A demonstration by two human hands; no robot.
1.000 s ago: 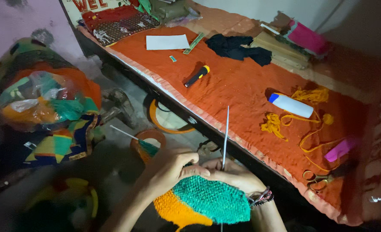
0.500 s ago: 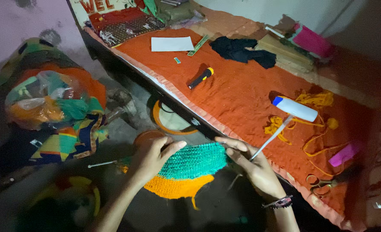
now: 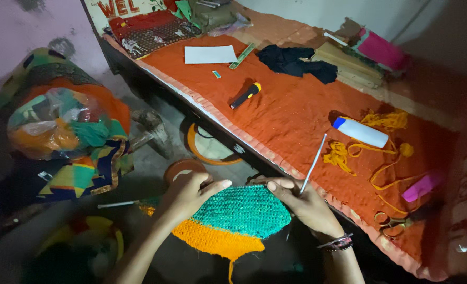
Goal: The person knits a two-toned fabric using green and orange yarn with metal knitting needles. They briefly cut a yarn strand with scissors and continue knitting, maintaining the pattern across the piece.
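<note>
A knitted piece (image 3: 238, 215), teal above and orange below, is stretched between my two hands. My left hand (image 3: 188, 192) grips its left edge, where a thin knitting needle (image 3: 118, 204) sticks out to the left. My right hand (image 3: 304, 202) holds the right edge together with a second knitting needle (image 3: 313, 164), which points up and to the right over the orange cloth. A beaded bracelet (image 3: 338, 243) is on my right wrist.
A bed with an orange cloth (image 3: 296, 115) holds a white bottle (image 3: 360, 131), loose yellow yarn (image 3: 370, 152), a torch (image 3: 245, 95), white paper (image 3: 211, 54), black fabric (image 3: 296, 63), scissors (image 3: 388, 220) and a pink object (image 3: 422, 186). A bag of coloured cloth (image 3: 65, 131) sits left.
My hands have come back closer together from the half-second-old spread. The right needle swung from upright to slanting right, then partway back up.
</note>
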